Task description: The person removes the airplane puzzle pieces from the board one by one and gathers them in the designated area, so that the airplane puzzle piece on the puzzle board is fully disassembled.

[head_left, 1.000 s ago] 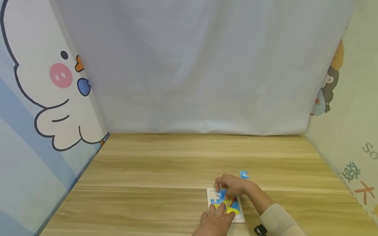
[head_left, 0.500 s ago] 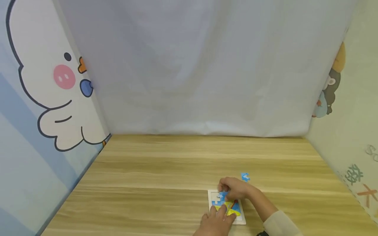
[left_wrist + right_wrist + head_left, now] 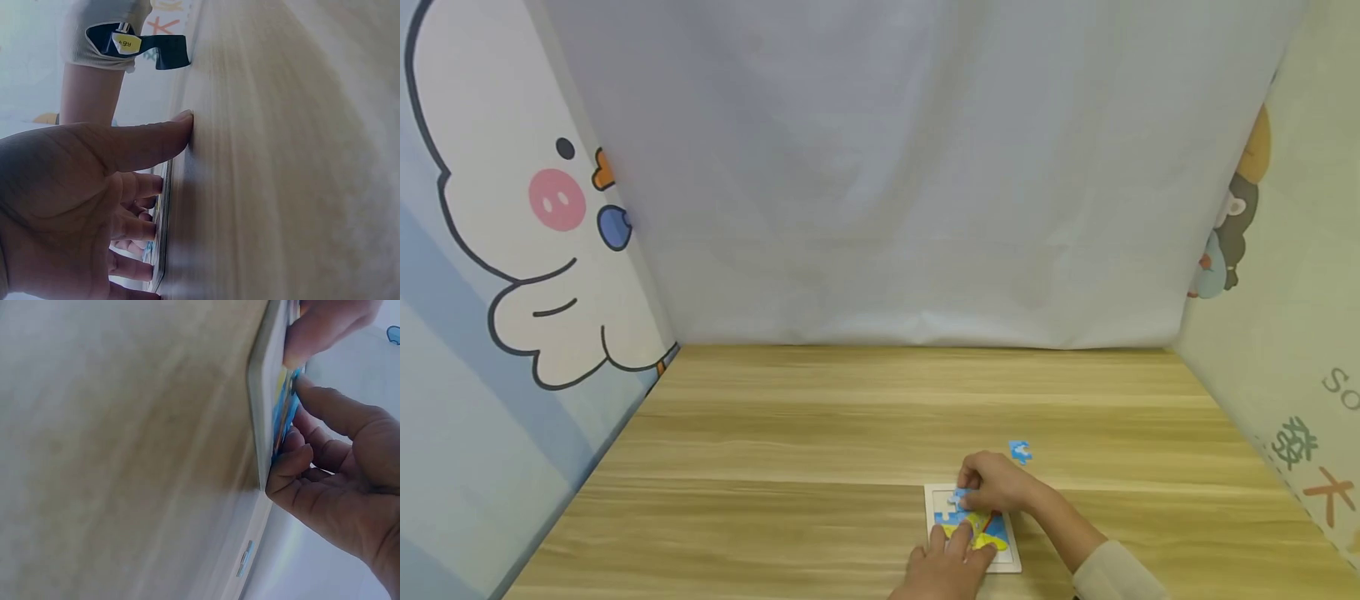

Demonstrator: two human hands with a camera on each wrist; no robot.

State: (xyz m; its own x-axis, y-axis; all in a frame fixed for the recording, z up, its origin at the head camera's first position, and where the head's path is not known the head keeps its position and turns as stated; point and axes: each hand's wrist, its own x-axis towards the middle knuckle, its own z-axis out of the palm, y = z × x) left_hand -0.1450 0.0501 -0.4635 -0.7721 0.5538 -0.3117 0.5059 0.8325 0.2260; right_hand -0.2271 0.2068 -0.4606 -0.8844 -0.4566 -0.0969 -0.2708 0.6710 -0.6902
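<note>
A jigsaw puzzle in a white-rimmed tray [image 3: 929, 510] lies near the front of the table, its picture blue, yellow and red. Spread fingers of my left hand [image 3: 945, 572] rest on its lower part; the left wrist view shows that thumb [image 3: 153, 142] held out to the side by the tabletop. From the far right side my right hand [image 3: 1000, 483] reaches over the tray, thumb and curled fingers pinching a blue-and-white puzzle piece [image 3: 959, 499] at the upper edge. Bare backing shows in the upper left corner. The right wrist view has fingertips right at the tray's rim [image 3: 258, 406].
One loose blue-and-white puzzle piece [image 3: 1020, 452] lies on the wooden table [image 3: 760, 442] just beyond my right hand. A grey-white curtain [image 3: 880, 208] hangs behind the table, and printed walls [image 3: 497, 400] stand at either side.
My right thumb and fingers have shifted slightly over the upper blue piece, which sits a little differently. The left hand stays on the puzzle; the loose piece lies where it was.
</note>
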